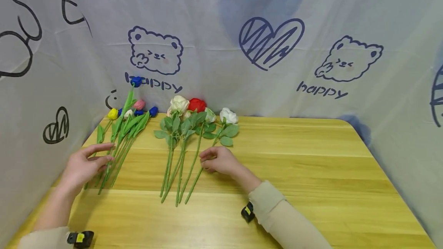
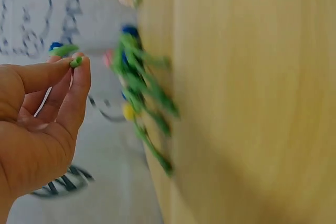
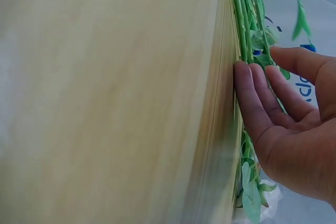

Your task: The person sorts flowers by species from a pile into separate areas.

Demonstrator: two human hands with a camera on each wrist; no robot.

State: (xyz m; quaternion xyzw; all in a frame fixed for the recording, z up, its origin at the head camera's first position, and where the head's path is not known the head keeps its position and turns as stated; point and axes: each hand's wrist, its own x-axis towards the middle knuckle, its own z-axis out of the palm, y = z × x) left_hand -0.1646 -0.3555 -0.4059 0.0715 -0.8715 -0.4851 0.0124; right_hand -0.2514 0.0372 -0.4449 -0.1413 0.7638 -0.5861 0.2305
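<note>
My left hand (image 1: 83, 164) pinches the green stem of a blue tulip (image 1: 136, 82) between thumb and fingertips. The tulip stands raised above the other tulips; in the left wrist view its cut stem end (image 2: 76, 62) pokes out at the fingertips. Below lie a pink tulip (image 1: 139, 104), a yellow tulip (image 1: 112, 113) and other blue and white ones. With thumb and forefinger, my right hand (image 1: 221, 160) pinches the stem of a white rose (image 1: 228, 116) low over the table. Left of it lie a red rose (image 1: 197, 105) and a cream rose (image 1: 179, 104).
The wooden table (image 1: 311, 164) reaches back to a pale cloth backdrop (image 1: 207, 49) printed with bears and hearts. Cloth also hangs at both sides. The flower heads lie along the table's back edge, with stems pointing forward.
</note>
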